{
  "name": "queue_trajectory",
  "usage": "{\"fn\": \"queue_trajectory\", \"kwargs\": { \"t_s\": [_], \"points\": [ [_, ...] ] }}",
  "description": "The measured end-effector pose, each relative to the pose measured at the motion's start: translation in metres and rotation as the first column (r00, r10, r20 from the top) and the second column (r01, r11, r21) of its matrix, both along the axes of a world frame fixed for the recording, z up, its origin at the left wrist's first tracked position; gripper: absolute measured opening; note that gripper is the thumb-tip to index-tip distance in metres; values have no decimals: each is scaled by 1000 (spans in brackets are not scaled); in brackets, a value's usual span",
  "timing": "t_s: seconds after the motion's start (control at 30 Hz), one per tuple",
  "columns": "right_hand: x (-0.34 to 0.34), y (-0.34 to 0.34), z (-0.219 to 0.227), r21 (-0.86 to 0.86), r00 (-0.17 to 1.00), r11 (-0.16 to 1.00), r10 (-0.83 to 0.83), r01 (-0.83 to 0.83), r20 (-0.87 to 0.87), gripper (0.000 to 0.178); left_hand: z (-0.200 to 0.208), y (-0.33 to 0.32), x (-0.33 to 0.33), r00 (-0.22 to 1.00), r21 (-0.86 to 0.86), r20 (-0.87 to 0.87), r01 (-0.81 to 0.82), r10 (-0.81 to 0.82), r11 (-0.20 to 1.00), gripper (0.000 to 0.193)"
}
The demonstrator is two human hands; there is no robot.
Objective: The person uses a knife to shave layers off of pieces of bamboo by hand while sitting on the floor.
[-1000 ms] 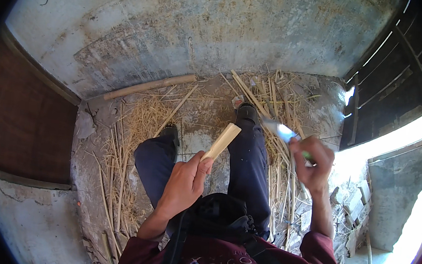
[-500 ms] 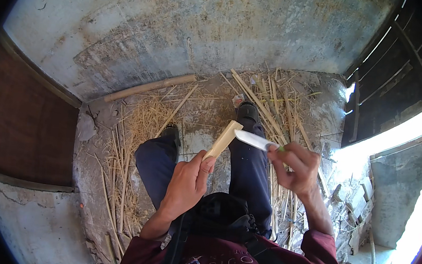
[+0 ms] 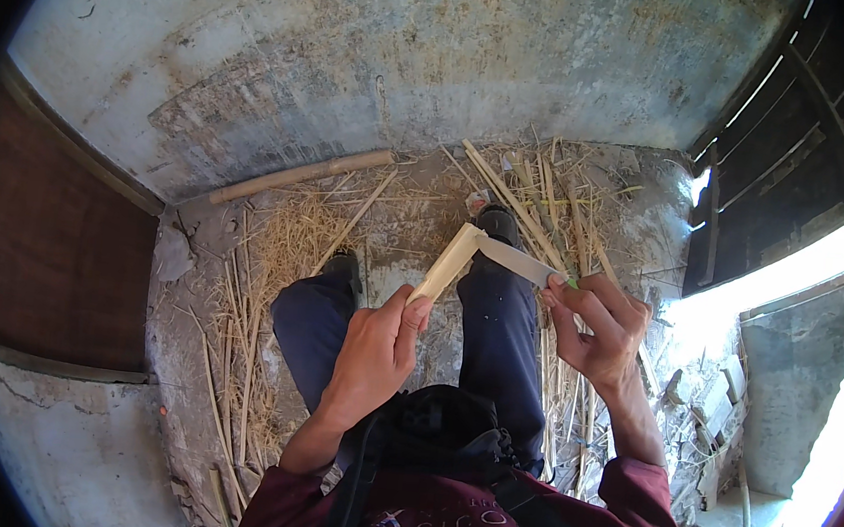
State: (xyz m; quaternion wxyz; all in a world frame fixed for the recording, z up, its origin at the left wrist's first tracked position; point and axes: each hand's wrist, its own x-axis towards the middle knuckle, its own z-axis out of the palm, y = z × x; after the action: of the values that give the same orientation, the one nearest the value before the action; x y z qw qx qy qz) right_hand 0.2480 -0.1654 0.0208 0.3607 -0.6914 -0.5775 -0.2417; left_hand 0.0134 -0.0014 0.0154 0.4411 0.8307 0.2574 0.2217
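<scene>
Now wood strip (image 3: 444, 265) higher, knife (image 3: 517, 260) too

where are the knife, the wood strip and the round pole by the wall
knife (image 3: 520, 262), head view, middle of the blade
wood strip (image 3: 445, 266), head view, middle of its pale length
round pole (image 3: 301, 179), head view, about halfway along

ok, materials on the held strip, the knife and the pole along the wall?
Strip: likely split bamboo or wood, unfinished; pale yellow, bare surface.
Knife blade: probably metal, smooth greyish-white; green handle mostly hidden, material unclear.
Pole: bamboo or wood, dull tan, round; can't tell which.
</scene>
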Motion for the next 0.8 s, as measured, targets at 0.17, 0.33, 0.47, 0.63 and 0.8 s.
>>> {"fn": "queue_trajectory", "kwargs": {
  "t_s": [0.17, 0.33, 0.47, 0.63, 0.8],
  "points": [
    [71, 0, 6, 74, 797, 876, -394, 476, -459, 14, -9, -11, -21, 999, -25, 44, 14, -13, 1000, 38],
    [16, -14, -2, 25, 976, 994, 109, -107, -191, 9, -7, 2, -19, 1000, -153, -6, -5, 4, 988, 36],
    [-12, -8, 5, -36, 958, 960, 275, -278, -75, 17, -3, -2, -20, 999, -158, 42, -6, 13, 987, 37],
    [-13, -7, 1, -55, 954, 957, 275, -283, -122, 22, 0, -7, -16, 1000, -96, 5, 13, -13, 995, 34],
    [-16, -3, -2, -88, 968, 967, 230, -240, -104, 19, -3, -6, -15, 1000, -85, -18, 8, -9, 996, 31]
  ]
}}
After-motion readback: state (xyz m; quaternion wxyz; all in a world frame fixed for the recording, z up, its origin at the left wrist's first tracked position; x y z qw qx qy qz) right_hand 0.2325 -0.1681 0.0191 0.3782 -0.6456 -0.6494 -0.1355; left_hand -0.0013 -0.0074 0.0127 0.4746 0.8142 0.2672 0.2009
